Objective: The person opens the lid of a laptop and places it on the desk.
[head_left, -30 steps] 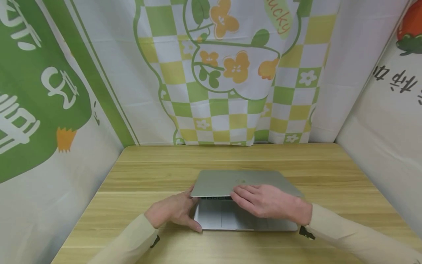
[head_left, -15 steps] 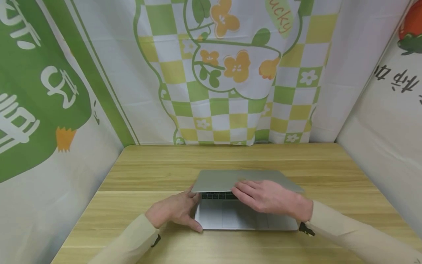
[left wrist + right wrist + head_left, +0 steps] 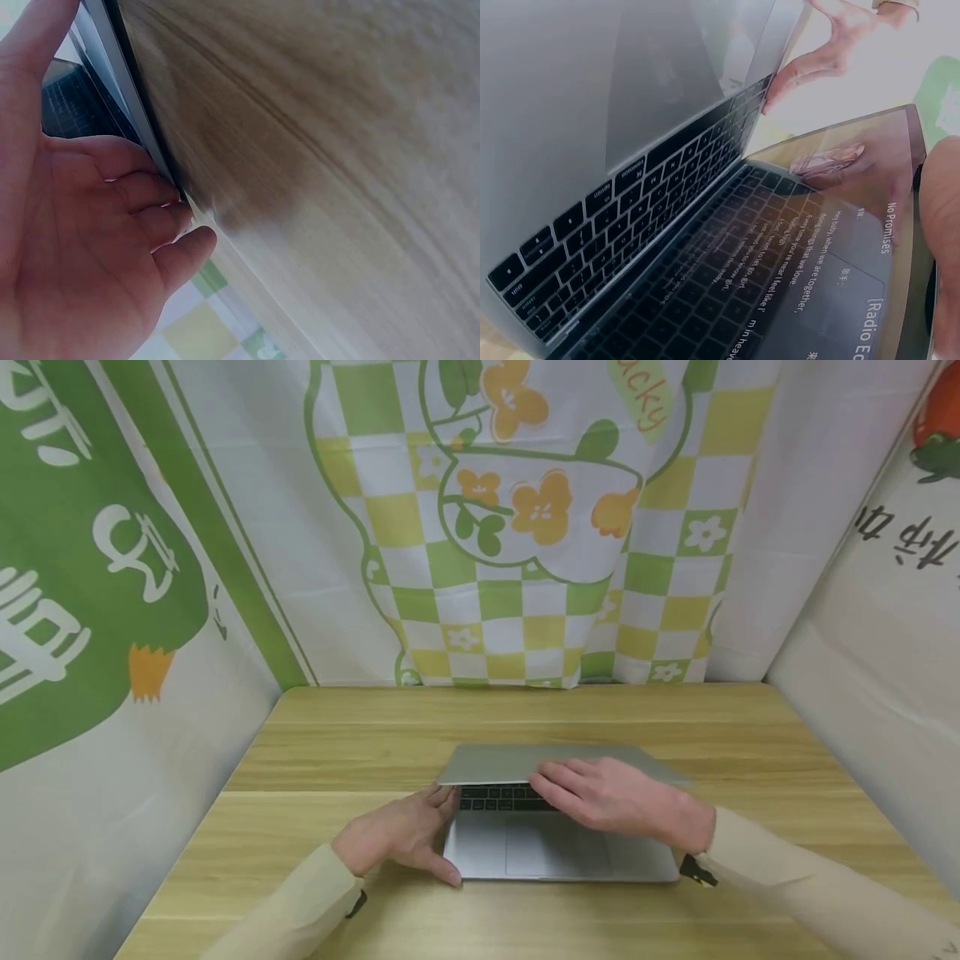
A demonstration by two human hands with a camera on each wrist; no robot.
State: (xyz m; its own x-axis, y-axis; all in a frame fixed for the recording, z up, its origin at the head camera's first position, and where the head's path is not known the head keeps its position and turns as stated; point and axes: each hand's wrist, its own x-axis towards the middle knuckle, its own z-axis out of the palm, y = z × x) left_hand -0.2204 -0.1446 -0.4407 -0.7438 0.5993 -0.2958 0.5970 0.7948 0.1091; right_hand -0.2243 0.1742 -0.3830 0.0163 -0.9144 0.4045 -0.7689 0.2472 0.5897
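A silver laptop (image 3: 480, 852) lies on the wooden table with its lid (image 3: 491, 764) partly raised over the keyboard (image 3: 495, 798). My right hand (image 3: 611, 797) holds the lid's front edge, fingers on its outer face; the thumb is hidden from above. In the right wrist view, lines of text glow on the lit screen (image 3: 840, 247), which also reflects part of a hand. Against the left side of the base rests my left hand (image 3: 405, 833), thumb at the front corner. In the left wrist view its fingertips touch the laptop's edge (image 3: 135, 90).
The wooden table (image 3: 337, 743) extends around the laptop on all sides. Behind it hangs a white cloth (image 3: 495, 602) with a green and yellow check print. Printed cloths also flank the table left and right.
My right hand has moved up and slightly back, tilting the lid higher, so more of the keyboard shows. The left hand keeps its place beside the base.
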